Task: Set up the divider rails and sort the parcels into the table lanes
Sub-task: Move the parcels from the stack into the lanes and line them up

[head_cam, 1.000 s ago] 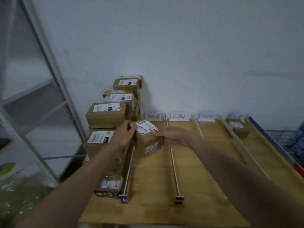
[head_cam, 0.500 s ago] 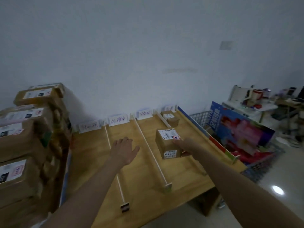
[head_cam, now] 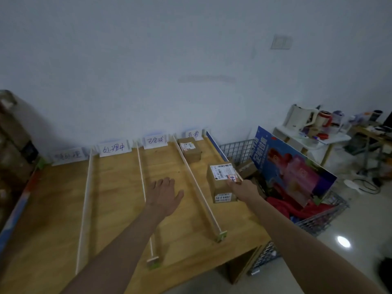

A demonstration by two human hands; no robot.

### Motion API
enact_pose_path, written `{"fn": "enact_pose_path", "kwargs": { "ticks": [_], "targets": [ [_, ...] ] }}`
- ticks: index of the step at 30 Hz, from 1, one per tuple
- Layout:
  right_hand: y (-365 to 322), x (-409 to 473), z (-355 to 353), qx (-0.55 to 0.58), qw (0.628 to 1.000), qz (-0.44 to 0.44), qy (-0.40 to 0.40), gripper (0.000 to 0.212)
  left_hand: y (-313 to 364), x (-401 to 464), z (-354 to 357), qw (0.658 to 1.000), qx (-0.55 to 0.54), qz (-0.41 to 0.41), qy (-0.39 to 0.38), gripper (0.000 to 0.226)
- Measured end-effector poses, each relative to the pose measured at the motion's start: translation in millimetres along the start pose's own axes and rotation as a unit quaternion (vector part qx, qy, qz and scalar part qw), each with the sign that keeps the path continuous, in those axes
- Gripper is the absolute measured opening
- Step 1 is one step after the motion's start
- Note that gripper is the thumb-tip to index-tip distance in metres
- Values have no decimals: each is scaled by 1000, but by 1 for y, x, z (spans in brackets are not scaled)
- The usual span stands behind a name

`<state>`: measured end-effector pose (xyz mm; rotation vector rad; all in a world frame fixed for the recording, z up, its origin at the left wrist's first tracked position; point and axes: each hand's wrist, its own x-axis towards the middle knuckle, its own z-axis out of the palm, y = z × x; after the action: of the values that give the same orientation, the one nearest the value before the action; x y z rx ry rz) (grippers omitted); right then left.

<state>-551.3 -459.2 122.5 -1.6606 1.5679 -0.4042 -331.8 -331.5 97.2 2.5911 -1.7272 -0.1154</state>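
Wooden table (head_cam: 118, 209): our right hand (head_cam: 242, 188) grips a parcel (head_cam: 222, 183) near its right edge. Left hand (head_cam: 163, 196) hovers spread, empty. Next, we should set it down.

– What sort of room am I seeing?

– I see a small parcel-sorting room. A wooden table (head_cam: 118, 200) is split into lanes by thin rails (head_cam: 200, 190), each lane headed by a handwritten label card (head_cam: 114, 148). Stacked labelled cartons (head_cam: 14, 149) stand at the left, a wire cage cart (head_cam: 314, 217) at the right, a kettle (head_cam: 300, 119) beyond.
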Motion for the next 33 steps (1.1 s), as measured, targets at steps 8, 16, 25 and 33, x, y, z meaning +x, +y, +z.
{"fn": "enact_pose_path", "kwargs": {
  "ticks": [8,16,25,33],
  "targets": [
    [18,89,-22,-1,1000,-1,-26,56,48,53,11,999,-7,-36,-4,61],
    [6,184,-8,-30,998,-20,-43,57,46,143,28,998,1,-57,-8,61],
    [-21,292,21,-49,998,-18,-45,46,34,252,51,997,-25,-70,-35,59],
    [-35,393,53,-88,993,-30,-78,49,21,324,70,994,-27,-94,-48,58]
  ]
}}
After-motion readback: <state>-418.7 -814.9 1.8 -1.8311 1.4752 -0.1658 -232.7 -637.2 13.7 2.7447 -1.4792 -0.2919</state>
